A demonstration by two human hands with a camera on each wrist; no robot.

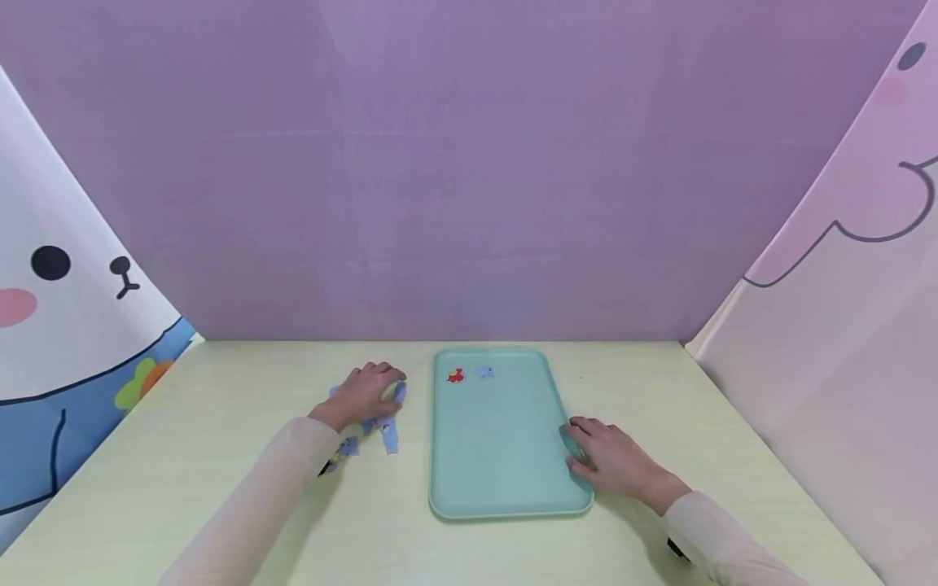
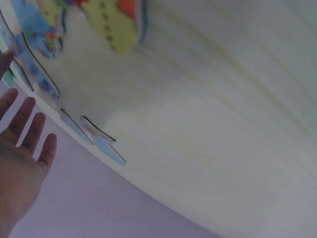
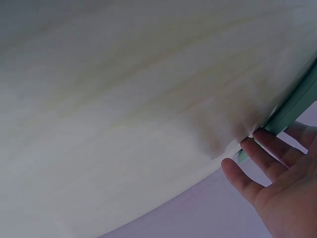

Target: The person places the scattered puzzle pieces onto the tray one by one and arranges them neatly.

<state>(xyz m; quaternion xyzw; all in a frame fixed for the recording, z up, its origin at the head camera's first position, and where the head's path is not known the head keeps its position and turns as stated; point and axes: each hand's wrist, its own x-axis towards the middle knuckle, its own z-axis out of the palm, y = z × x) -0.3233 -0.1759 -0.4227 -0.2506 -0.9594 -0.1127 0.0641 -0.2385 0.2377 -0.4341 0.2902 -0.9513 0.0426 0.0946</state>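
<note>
My left hand [image 1: 364, 394] is over a loose group of flat blue puzzle pieces [image 1: 389, 435] on the table. In the left wrist view its fingers [image 2: 30, 124] are spread and nearly straight; some pieces are hidden beneath the hand. One blue piece [image 1: 400, 391] lies between the thumb and forefinger, and no grip on it shows. A pale green tray [image 1: 506, 456] stands to the right of the pieces. My right hand [image 1: 615, 457] rests at the tray's right rim, with its fingers [image 3: 267, 158] loosely extended against the edge.
Inside the tray, near its far end, lie a small red piece [image 1: 456, 376] and a light blue piece [image 1: 485, 372]. The pale wooden table [image 1: 242, 407] meets a purple cloth backdrop [image 1: 469, 203]. Printed cloths hang at both sides.
</note>
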